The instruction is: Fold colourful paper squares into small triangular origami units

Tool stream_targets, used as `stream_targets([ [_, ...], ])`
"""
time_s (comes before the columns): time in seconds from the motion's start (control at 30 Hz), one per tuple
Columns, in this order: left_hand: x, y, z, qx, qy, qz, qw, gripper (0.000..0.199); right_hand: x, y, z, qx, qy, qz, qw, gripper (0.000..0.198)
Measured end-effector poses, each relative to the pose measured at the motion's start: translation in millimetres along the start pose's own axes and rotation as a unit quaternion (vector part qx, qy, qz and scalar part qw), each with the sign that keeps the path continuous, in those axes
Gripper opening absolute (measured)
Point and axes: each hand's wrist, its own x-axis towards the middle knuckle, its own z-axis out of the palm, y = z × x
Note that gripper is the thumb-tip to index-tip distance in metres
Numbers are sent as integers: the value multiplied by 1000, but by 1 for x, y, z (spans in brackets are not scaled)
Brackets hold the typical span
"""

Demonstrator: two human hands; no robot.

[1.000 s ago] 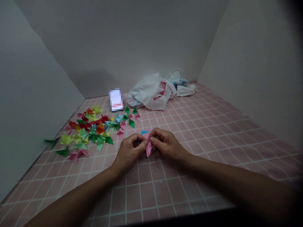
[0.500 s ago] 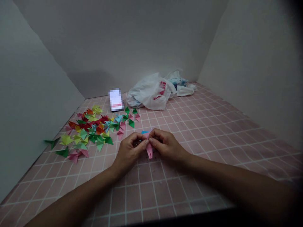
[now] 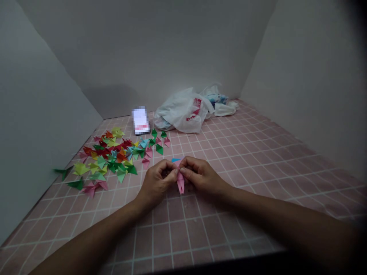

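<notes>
A piece of pink origami paper (image 3: 180, 184), folded to a narrow shape with a split lower end, is held between both hands above the cloth. My left hand (image 3: 160, 178) pinches its left edge with thumb and forefinger. On the opposite edge, my right hand (image 3: 199, 173) pinches it in the same way. The fingers cover the paper's upper part. Just behind the hands, a bit of blue paper (image 3: 175, 160) shows, mostly hidden.
Many folded paper cranes (image 3: 114, 154) in several colours lie heaped to the left on the pink checked cloth (image 3: 258, 152). A phone (image 3: 140, 121) with a blurred screen stands behind them. White plastic bags (image 3: 183, 110) lie at the back, near the walls.
The pink paper's lower end has shifted very slightly downward, and a little more of it shows below the thumbs. Both hands keep their pinch in nearly the same place.
</notes>
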Motion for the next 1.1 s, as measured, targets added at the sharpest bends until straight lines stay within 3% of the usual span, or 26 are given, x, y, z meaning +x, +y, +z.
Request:
stream_targets([
  [0.17,1,-3,0,-64,-29,-18,997,17,1,-3,-1,-20,4,-23,1000,18],
  [0.4,-1,4,-1,69,-12,11,997,14,1,-4,-4,-174,13,-112,978,14],
  [0.63,1,1,-1,4,-41,-36,998,17,1,-5,-4,-167,18,-86,982,16],
  [0.83,-1,2,2,-21,-67,-55,996,21,1,-5,-4,-205,32,-130,970,13],
  [1.1,-2,-5,4,-38,-60,-66,995,17,0,-4,-3,-200,26,-119,972,13],
])
